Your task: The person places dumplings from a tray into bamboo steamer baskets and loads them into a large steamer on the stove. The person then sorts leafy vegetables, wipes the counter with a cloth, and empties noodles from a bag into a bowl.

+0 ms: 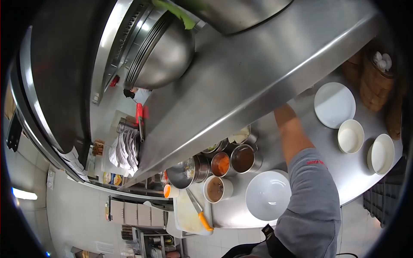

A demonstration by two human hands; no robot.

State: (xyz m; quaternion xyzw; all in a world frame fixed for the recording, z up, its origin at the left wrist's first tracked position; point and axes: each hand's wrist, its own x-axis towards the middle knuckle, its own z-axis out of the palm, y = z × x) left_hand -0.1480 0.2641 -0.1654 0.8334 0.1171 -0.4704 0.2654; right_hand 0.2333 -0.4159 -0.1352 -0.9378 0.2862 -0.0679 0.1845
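My right forearm [294, 133], in a grey sleeve [312, 185], reaches over the steel counter and under the raised steel shelf [241, 86]. The shelf hides my right hand, so its fingers and anything in them do not show. My left hand is out of the picture. Beside my right arm stands a large white bowl [267, 195]. Left of it are a white tub of brown liquid with bits in it [215, 189], a pot of dark brown sauce [242, 159] and a container with something orange [220, 164].
A knife with a yellow handle [204, 219] lies on a white cutting board [183, 215]. On the right stand a white plate [334, 105], two white bowls [350, 136] and bamboo steamers [376, 88]. Stacked metal bowls [172, 51] rest on the shelf. Another person [140, 94] is beyond it.
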